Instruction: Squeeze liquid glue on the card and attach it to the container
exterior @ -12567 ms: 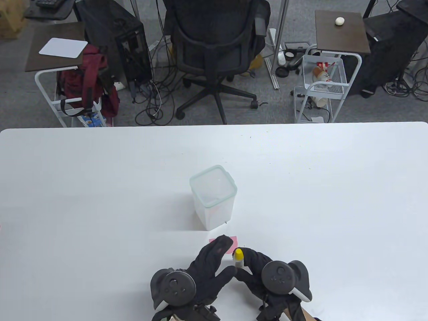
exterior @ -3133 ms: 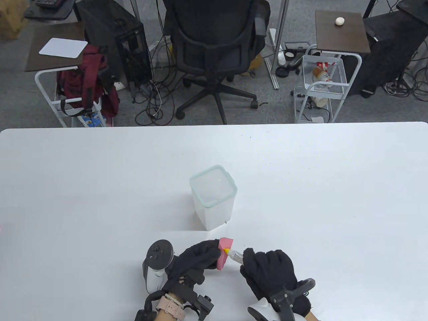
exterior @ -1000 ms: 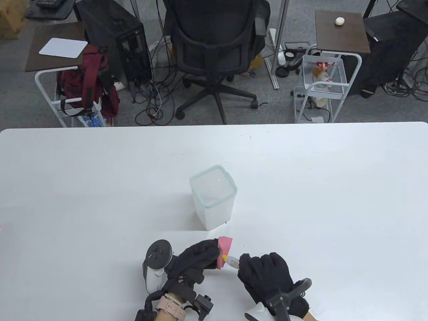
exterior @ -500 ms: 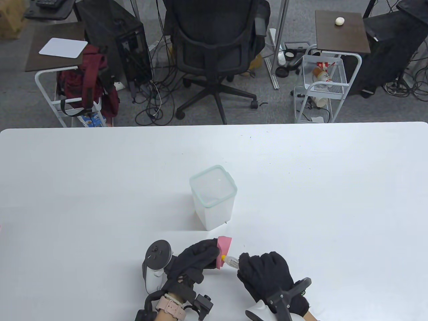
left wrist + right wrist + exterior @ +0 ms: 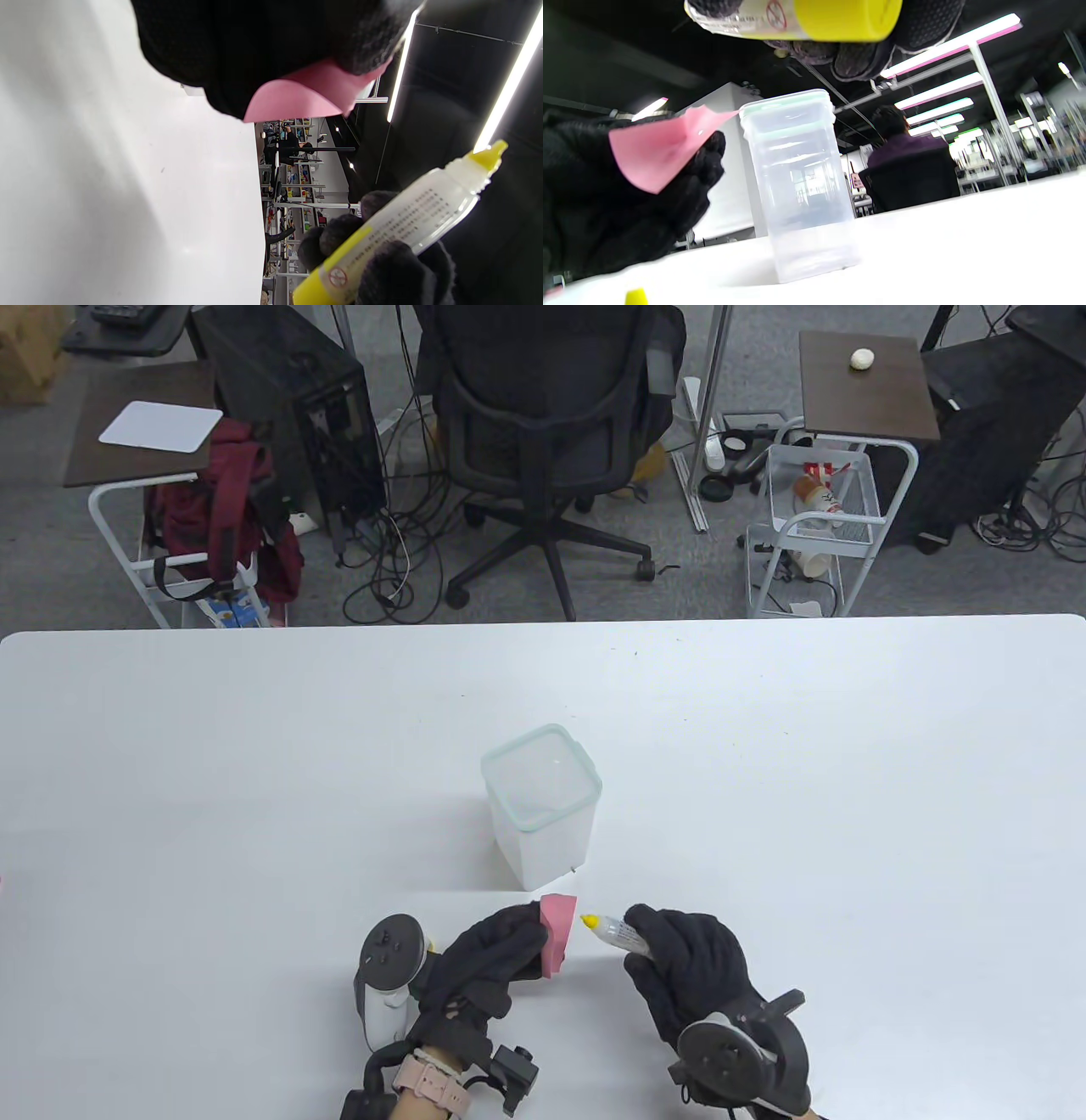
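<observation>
1. The left hand [image 5: 496,952] was closed around a pink card [image 5: 556,931], the fingers curled over the card's left side. The card was held clear of the white table [image 5: 254,780], standing nearly on edge, with its free part bowed, as the left wrist view [image 5: 305,95] showed.

2. The right hand [image 5: 691,963] was wrapped around the lower body of a glue bottle [image 5: 612,931]. Only the upper body and the tip stuck out past the fingers [image 5: 339,231].

3. The glue bottle had a clear body with printed text, a yellow tip [image 5: 585,918] and a yellow base [image 5: 848,19]. It carried no cap. A small yellow piece [image 5: 636,297] lay on the table at the bottom edge of the right wrist view; whether it was the cap could not be told.

4. The bottle's long axis ran roughly level, from the right hand toward the card. The tip pointed left and slightly away from the person. A small gap separated the tip from the card, so the two were not touching.

5. The card's face was turned toward the bottle tip.

6. A clear plastic container [image 5: 543,806] with a pale green rim and a fitted lid stood upright on the table, just beyond the card and both hands. The card's far upper corner lay near the container's base without clear contact.
</observation>
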Tool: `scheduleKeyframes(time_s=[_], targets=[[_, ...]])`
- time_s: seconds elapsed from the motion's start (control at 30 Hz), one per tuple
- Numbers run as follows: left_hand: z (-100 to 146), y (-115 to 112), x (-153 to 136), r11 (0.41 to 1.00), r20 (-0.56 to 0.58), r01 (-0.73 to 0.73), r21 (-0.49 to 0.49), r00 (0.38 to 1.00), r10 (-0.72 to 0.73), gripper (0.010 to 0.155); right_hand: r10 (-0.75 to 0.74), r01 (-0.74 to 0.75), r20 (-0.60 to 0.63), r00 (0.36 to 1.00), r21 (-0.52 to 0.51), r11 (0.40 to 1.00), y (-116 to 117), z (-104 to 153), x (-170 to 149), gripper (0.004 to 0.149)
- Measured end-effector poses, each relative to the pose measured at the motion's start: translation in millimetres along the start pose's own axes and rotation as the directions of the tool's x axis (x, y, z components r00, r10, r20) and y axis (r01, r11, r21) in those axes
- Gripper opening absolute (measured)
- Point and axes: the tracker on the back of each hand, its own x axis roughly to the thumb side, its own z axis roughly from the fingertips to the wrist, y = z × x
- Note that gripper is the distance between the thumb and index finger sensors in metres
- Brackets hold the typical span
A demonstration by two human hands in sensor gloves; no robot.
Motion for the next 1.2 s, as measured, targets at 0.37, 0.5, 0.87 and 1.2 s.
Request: scheduleKeyframes(time_s=[0.37, 0.5, 0.87, 1.2], targets=[[0.7, 2.3, 0.0, 1.0, -0.002, 0.002, 0.007, 1.0, -0.002, 0.041, -0.337, 0.38, -0.353, 0.873, 0.056, 0.923, 16.5, -10.8, -56.4, 0.054], [0.5, 2.7, -0.2, 1.0, -0.003, 0.004, 0.009, 1.0, -0.004, 0.041, -0.295, 0.363, -0.434, 0.851, 0.081, 0.928, 24.7, -11.7, -72.8, 0.055], [1.1, 4.3, -0.6, 1.0, -0.012, 0.018, 0.014, 1.0, -0.018, 0.041, -0.237, 0.35, -0.503, 0.831, 0.142, 0.926, 35.7, -14.5, -89.8, 0.054], [0.9, 4.8, -1.2, 1.0, -0.012, 0.026, 0.014, 1.0, -0.025, 0.041, -0.254, 0.364, -0.513, 0.82, 0.126, 0.923, 36.6, -12.7, -91.6, 0.055]])
